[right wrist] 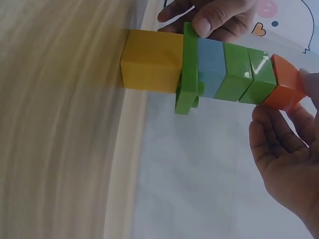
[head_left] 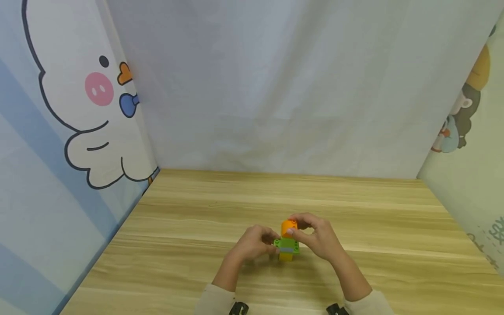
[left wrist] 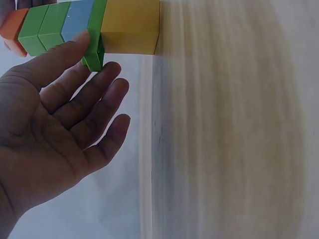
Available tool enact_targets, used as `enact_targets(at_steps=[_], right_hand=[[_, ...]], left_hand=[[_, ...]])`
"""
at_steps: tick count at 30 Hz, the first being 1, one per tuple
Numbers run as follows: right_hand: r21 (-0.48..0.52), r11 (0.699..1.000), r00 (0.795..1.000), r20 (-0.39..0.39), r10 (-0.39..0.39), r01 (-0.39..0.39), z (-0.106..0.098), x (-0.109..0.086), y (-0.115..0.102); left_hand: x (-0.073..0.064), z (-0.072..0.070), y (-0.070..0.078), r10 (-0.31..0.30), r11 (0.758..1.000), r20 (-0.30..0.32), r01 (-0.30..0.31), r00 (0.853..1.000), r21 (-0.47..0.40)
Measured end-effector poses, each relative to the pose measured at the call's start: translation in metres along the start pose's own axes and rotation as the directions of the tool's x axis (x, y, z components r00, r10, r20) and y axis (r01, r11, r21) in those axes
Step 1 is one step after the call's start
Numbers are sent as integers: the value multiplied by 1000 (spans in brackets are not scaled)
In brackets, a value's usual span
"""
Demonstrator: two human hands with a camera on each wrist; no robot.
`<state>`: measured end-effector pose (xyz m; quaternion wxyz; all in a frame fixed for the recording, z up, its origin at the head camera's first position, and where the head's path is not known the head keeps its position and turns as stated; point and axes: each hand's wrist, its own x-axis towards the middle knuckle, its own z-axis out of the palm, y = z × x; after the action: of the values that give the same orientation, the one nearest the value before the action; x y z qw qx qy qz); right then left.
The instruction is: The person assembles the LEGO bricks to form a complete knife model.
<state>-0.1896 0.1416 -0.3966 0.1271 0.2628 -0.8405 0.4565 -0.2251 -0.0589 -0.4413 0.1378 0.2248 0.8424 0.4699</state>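
A tower of toy building blocks stands upright on the wooden table. From the bottom up, the right wrist view shows a yellow block (right wrist: 152,62), a wider flat green brick (right wrist: 189,64), a blue block (right wrist: 211,67), two green blocks (right wrist: 236,74) and an orange block (right wrist: 285,82) with a curved side. My left hand (head_left: 253,243) pinches one end of the flat green brick, its lower fingers loosely bent. Up at the top, my right hand (head_left: 319,238) holds the orange block between thumb and fingers, right against the upper green block.
The wood-grain table (head_left: 189,210) stretches out around the tower. A plain pale curtain (head_left: 283,87) hangs behind it. Printed cartoon panels (head_left: 90,144) flank the table on both sides. Light sleeves (head_left: 214,302) and black wrist straps (head_left: 239,308) show at the near edge.
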Motion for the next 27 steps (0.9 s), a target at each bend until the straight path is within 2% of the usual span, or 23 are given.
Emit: enact_targets(at_steps=[2, 7, 11, 15, 21, 27], right_hand=[[-14, 1000, 1000, 20, 19, -19, 1, 1, 8], [-4, 999, 997, 69, 33, -33, -2, 4, 11], [-5, 999, 997, 71, 34, -34, -1, 3, 11], [-1, 1000, 999, 42, -3, 3, 0, 0, 6], [39, 995, 996, 7, -94, 94, -2, -1, -14], [29, 993, 993, 2, -114, 114, -4, 0, -17]], left_hand=[[0, 0, 0, -4, 1000, -3, 4, 1000, 2], [1, 0, -1, -3, 1000, 3, 3, 1000, -18], [0, 1, 0, -6, 1000, 8, 6, 1000, -26], [0, 1, -1, -1, 1000, 9, 1, 1000, -20], [1, 0, -2, 8, 1000, 10, -8, 1000, -12], [2, -1, -3, 3, 1000, 14, -3, 1000, -15]])
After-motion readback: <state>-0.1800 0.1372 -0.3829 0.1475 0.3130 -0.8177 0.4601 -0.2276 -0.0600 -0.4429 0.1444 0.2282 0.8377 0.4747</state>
